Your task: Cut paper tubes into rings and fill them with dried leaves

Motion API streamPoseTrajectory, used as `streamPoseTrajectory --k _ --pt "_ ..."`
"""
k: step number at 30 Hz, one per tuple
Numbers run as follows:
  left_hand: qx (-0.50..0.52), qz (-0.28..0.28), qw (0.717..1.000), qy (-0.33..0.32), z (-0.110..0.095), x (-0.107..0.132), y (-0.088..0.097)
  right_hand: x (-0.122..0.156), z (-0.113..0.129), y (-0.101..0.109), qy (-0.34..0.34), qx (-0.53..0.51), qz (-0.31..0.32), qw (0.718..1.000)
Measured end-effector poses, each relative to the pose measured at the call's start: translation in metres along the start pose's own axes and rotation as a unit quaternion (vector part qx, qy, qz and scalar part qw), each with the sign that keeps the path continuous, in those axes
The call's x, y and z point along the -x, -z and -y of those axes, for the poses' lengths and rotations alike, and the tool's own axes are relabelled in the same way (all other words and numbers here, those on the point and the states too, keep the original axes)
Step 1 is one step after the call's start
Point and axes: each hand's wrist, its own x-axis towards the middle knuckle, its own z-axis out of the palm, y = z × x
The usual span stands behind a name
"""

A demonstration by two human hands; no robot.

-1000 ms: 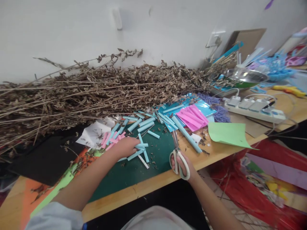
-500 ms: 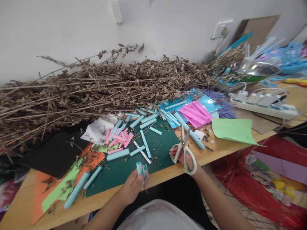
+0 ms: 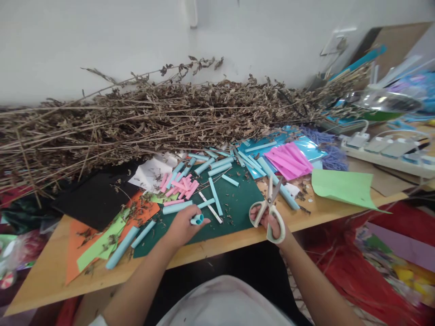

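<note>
My left hand (image 3: 184,227) is closed around light blue paper rolls (image 3: 197,219), whose hollow ends face up out of the fist. It hovers over the near part of the dark green sheet (image 3: 244,192). My right hand (image 3: 272,224) holds white-handled scissors (image 3: 269,203), fingers through the loops and the blades parted, pointing away from me. Between and beyond the hands lie several loose light blue rolls (image 3: 215,196). A small heap of short pink rolls (image 3: 185,185) sits beside them, and a thin white stick (image 3: 211,208) lies near my left hand.
Dried stalks (image 3: 190,108) form a long pile along the wall. Pink paper strips (image 3: 288,160) lie on a shiny blue packet (image 3: 311,147). A green sheet (image 3: 341,186) overhangs the table edge at right, near a white power strip (image 3: 387,154). Orange paper (image 3: 73,253) lies at left.
My left hand has moved forward over the green sheet and turned, so the ends of the blue rolls now face me. The view has shifted left. My right hand still holds the parted scissors.
</note>
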Motion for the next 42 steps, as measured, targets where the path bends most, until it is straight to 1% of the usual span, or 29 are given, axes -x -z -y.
streamPoseTrajectory --k 2,4,6,8,10,14,17,19,21,24,28,30,34,37,42 --pt "-0.053 0.019 0.998 -0.038 0.005 -0.012 0.011 0.000 0.003 -0.001 0.002 0.010 0.000 1.000" --pt "-0.068 0.028 0.995 -0.072 0.008 -0.018 0.018 0.001 0.005 -0.003 0.005 0.016 -0.005 1.000" --pt "-0.049 0.032 0.993 -0.106 0.008 -0.019 0.019 0.000 0.005 -0.005 0.007 0.020 -0.014 1.000" --pt "-0.014 0.038 0.991 -0.128 0.006 -0.015 0.015 0.000 0.005 -0.006 0.007 0.023 -0.023 0.999" --pt "0.002 0.036 0.992 -0.118 0.002 -0.009 0.009 0.000 0.005 -0.006 0.007 0.024 -0.029 0.999" --pt "0.015 0.003 0.997 -0.079 -0.004 0.001 -0.004 0.000 0.006 -0.006 0.009 0.024 -0.021 0.999" --pt "0.097 -0.018 0.992 -0.074 -0.003 0.003 -0.011 0.002 0.008 -0.005 0.012 0.027 -0.012 0.999" --pt "0.154 -0.018 0.986 -0.066 0.002 0.003 -0.016 0.002 0.008 -0.005 0.015 0.029 -0.007 0.999" --pt "0.188 -0.012 0.980 -0.066 0.006 0.004 -0.019 0.003 0.007 -0.005 0.017 0.027 -0.004 0.999" --pt "0.207 -0.016 0.974 -0.092 0.009 0.007 -0.021 0.002 0.004 -0.004 0.020 0.019 -0.004 1.000" --pt "0.186 -0.025 0.975 -0.123 0.005 0.009 -0.020 0.001 -0.001 -0.001 0.026 0.010 0.004 1.000" --pt "0.181 -0.035 0.972 -0.149 0.003 0.009 -0.020 0.001 -0.002 0.001 0.027 0.010 0.009 1.000" --pt "0.198 -0.055 0.957 -0.207 0.002 0.006 -0.022 0.001 -0.004 0.002 0.030 0.006 0.015 0.999" --pt "0.203 -0.053 0.954 -0.214 0.002 0.006 -0.023 0.002 -0.003 0.002 0.034 0.005 0.017 0.999" --pt "0.169 -0.059 0.956 -0.233 -0.003 0.008 -0.022 0.002 -0.003 0.002 0.032 0.012 0.018 0.999"
